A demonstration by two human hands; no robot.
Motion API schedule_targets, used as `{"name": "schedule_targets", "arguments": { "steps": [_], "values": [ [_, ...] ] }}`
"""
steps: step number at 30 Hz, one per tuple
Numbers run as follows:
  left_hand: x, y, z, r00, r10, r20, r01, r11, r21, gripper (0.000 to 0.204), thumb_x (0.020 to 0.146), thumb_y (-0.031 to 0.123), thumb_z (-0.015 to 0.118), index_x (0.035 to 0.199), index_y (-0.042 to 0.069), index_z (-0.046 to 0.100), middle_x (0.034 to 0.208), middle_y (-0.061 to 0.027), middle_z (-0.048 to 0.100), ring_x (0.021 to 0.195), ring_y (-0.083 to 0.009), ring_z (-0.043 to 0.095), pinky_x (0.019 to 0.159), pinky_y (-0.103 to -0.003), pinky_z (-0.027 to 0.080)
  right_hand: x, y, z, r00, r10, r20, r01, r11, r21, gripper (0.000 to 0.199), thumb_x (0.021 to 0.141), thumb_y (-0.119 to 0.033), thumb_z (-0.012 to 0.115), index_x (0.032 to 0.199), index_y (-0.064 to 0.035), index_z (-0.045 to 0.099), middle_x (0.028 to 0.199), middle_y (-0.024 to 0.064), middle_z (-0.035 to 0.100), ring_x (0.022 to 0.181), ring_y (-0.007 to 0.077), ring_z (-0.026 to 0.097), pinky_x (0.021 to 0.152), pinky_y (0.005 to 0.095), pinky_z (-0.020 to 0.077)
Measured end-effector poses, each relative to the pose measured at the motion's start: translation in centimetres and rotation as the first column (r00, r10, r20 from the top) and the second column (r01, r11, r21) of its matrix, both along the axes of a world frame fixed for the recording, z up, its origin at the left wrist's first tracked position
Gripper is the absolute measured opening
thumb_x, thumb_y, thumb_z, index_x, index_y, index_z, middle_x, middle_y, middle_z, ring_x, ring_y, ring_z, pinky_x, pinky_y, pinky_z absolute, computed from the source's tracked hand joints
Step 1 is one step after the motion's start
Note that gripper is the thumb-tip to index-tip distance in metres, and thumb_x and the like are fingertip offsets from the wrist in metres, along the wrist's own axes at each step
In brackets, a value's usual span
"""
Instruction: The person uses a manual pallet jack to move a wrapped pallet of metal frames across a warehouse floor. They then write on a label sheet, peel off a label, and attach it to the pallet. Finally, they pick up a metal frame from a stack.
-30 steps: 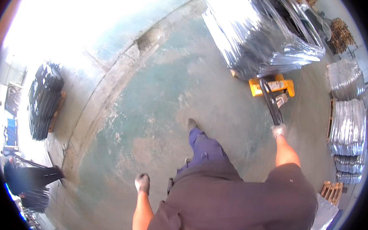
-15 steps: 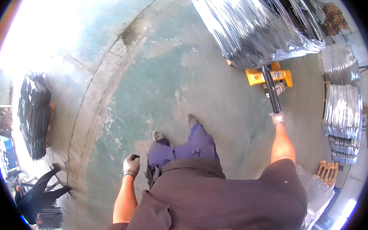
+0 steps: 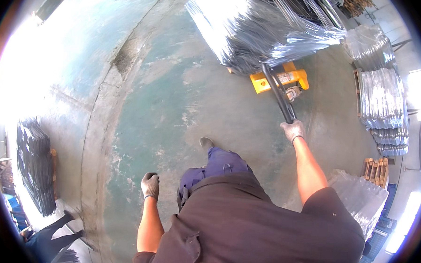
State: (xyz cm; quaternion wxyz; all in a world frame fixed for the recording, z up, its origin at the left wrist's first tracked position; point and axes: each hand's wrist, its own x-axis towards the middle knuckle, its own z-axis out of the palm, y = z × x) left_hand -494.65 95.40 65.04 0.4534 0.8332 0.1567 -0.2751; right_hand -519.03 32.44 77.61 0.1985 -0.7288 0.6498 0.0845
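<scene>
My right hand [image 3: 292, 131], in a grey work glove, grips the black handle [image 3: 278, 94] of a yellow pallet jack [image 3: 278, 79]. The jack carries a tall load wrapped in shiny plastic film [image 3: 252, 27], ahead and to my right. My left hand [image 3: 150, 185], also gloved, hangs at my side with the fingers curled into a loose fist and nothing in it. My leg in blue trousers [image 3: 218, 164] steps forward on the green concrete floor [image 3: 174, 92].
Wrapped stacks [image 3: 379, 92] stand at the right, with a wooden pallet [image 3: 375, 169] and a wrapped bundle [image 3: 358, 199] nearer me. A dark stack [image 3: 33, 166] stands on the left. Another person's legs [image 3: 51, 232] show at lower left. A raised concrete strip [image 3: 98, 126] curves along the floor.
The view has turned, so the pallet jack and its load sit more to the centre. My legs have stepped, and my left hand has swung slightly forward. My right hand keeps its grip.
</scene>
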Motion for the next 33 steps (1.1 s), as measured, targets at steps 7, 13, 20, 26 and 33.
{"name": "schedule_targets", "arguments": {
  "steps": [7, 13, 20, 26, 33],
  "values": [
    [-2.8, -18.8, 6.0, 0.859, -0.448, 0.248, 0.468, 0.883, -0.026, 0.024, 0.098, 0.012, 0.067, 0.113, -0.001, 0.080, 0.099, -0.0164, 0.081, 0.093, -0.0230, 0.077, 0.088, -0.035, 0.059, -4.9, -0.8, 5.3, 0.996, 0.084, -0.025, -0.079, 0.985, 0.155, 0.056, 0.086, -0.050, 0.076, 0.126, -0.0102, 0.081, 0.121, 0.0199, 0.082, 0.117, 0.0373, 0.077, 0.103, 0.0484, 0.0594],
    [-5.7, -34.4, 16.8, 0.596, -0.535, 0.599, 0.654, 0.756, 0.024, 0.017, 0.098, 0.011, 0.071, 0.107, -0.001, 0.078, 0.102, -0.0203, 0.078, 0.097, -0.0338, 0.077, 0.089, -0.041, 0.059, -11.9, -1.1, 7.7, 0.981, 0.189, -0.047, -0.180, 0.971, 0.156, 0.051, 0.090, -0.049, 0.073, 0.125, -0.0127, 0.081, 0.122, 0.0196, 0.081, 0.117, 0.0367, 0.077, 0.102, 0.0488, 0.0598],
    [-19.7, -52.0, 21.5, 0.128, -0.601, 0.789, 0.825, 0.506, 0.251, 0.023, 0.093, 0.014, 0.076, 0.114, 0.005, 0.077, 0.115, -0.0187, 0.077, 0.112, -0.0421, 0.072, 0.099, -0.051, 0.058, -26.9, -3.0, 5.2, 0.922, 0.377, -0.088, -0.366, 0.923, 0.119, 0.040, 0.095, -0.046, 0.069, 0.118, -0.0163, 0.083, 0.114, 0.0164, 0.082, 0.112, 0.0378, 0.078, 0.098, 0.0506, 0.0605],
    [-33.4, -58.4, 17.5, -0.346, -0.825, 0.448, 0.787, 0.004, 0.616, 0.039, 0.089, 0.035, 0.084, 0.116, 0.008, 0.076, 0.114, -0.0144, 0.076, 0.120, -0.0376, 0.069, 0.118, -0.052, 0.046, -37.0, -6.6, 3.5, 0.887, 0.461, 0.017, -0.461, 0.887, -0.029, 0.027, 0.091, -0.041, 0.072, 0.095, -0.0165, 0.082, 0.087, 0.0149, 0.080, 0.089, 0.0385, 0.080, 0.084, 0.0517, 0.0629],
    [-46.5, -65.1, 15.0, -0.412, -0.904, -0.114, 0.783, -0.415, 0.464, 0.038, 0.090, 0.042, 0.077, 0.112, 0.011, 0.080, 0.104, -0.0154, 0.081, 0.101, -0.0379, 0.079, 0.088, -0.052, 0.063, -51.9, -13.2, 0.2, 0.746, 0.651, 0.141, -0.630, 0.758, -0.168, 0.023, 0.076, -0.037, 0.086, 0.083, -0.0159, 0.080, 0.075, 0.0137, 0.077, 0.075, 0.0363, 0.079, 0.076, 0.0500, 0.0628]
  ]
}}
